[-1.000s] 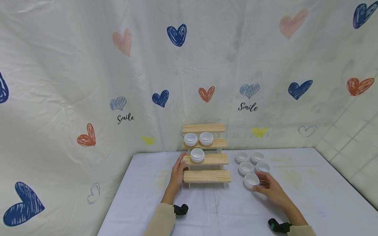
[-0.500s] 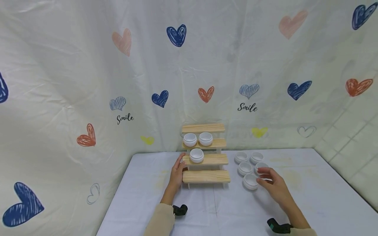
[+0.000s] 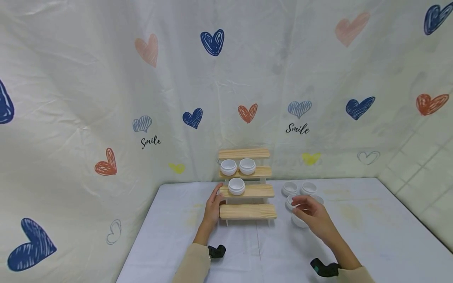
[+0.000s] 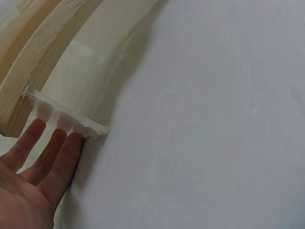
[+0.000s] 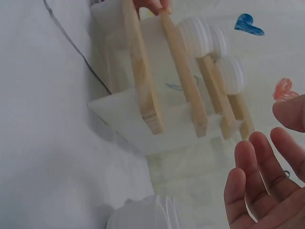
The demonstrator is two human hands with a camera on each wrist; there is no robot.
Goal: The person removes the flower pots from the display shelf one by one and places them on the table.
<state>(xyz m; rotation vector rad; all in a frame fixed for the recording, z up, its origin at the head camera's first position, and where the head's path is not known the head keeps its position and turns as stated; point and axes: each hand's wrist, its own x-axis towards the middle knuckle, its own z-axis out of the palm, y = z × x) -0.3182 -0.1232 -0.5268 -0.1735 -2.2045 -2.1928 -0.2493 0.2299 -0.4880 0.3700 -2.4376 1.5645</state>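
Note:
A wooden step stand with white side panels is at the table's middle. My left hand holds its left side: the index finger lies at the end of a plank, and in the left wrist view straight fingertips press the side panel. One small white bowl sits on the second step from the front, two more on the third. My right hand hovers over several white bowls on the table, partly covering the near ones. In the right wrist view its fingers are loosely bent around nothing.
A white cloth covers the table. Behind it hangs a pale curtain printed with hearts, close to the stand's back. A tiled wall stands to the right. Black camera mounts are on both wrists.
My right hand has come off the nearest bowl's side, lifted, and moved left over the bowls. The left hand, the stand and its bowls have stayed put.

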